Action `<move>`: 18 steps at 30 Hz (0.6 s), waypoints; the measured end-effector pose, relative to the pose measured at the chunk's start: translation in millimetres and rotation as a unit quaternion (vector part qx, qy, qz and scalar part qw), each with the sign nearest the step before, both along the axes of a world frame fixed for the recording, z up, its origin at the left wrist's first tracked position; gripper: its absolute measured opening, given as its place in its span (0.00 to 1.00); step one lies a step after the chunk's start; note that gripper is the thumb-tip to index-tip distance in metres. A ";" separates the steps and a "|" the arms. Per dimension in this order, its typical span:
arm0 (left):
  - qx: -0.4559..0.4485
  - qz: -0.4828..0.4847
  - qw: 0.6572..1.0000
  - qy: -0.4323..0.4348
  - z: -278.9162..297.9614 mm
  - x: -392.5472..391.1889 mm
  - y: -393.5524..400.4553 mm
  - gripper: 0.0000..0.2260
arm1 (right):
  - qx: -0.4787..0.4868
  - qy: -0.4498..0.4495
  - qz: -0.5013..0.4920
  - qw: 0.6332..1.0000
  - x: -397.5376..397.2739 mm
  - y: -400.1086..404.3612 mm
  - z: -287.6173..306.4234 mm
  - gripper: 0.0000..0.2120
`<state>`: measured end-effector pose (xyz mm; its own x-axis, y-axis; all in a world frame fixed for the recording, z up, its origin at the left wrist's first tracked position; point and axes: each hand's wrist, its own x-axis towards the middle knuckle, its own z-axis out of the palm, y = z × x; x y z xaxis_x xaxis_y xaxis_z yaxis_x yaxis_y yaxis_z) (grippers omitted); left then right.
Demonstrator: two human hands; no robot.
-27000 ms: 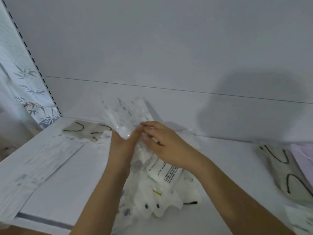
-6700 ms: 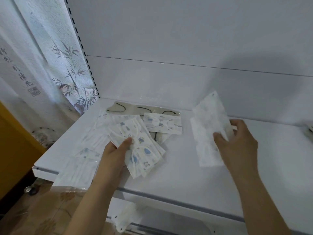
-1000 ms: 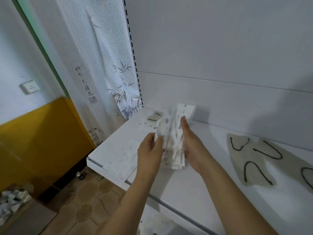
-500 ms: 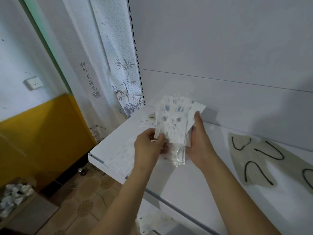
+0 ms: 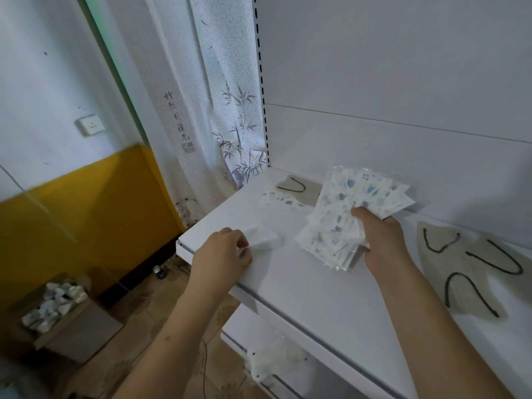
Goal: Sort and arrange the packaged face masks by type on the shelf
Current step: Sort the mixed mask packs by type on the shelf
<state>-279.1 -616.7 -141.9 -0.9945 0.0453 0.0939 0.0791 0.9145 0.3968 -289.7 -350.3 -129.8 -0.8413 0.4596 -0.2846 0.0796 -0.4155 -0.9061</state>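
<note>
- On the white shelf (image 5: pixel 331 298), the right hand (image 5: pixel 383 243) alone now grips the fanned stack of printed masks (image 5: pixel 348 214); half a second ago both hands held it raised.
- The left hand (image 5: pixel 221 257) has dropped to pinch a white packet (image 5: pixel 263 240) near the shelf's edge.
- Beige masks (image 5: pixel 472 269) lie rightward; a bamboo-print curtain (image 5: pixel 230 116) hangs left.

Mask stack (image 5: pixel 348 214) lies on shelf (image 5: pixel 316 289), left of beige masks (image 5: pixel 472 266).

It looked like a small shop. A white slotted shelf (image 5: pixel 331 286) lay under both hands, packaged masks (image 5: pixel 342 214) spread across it.
</note>
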 end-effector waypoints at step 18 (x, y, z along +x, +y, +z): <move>0.187 0.090 0.977 0.052 0.2 -82.6 77.9 0.23 | 0.074 0.031 -0.036 0.996 -0.3 3.0 -6.3 0.14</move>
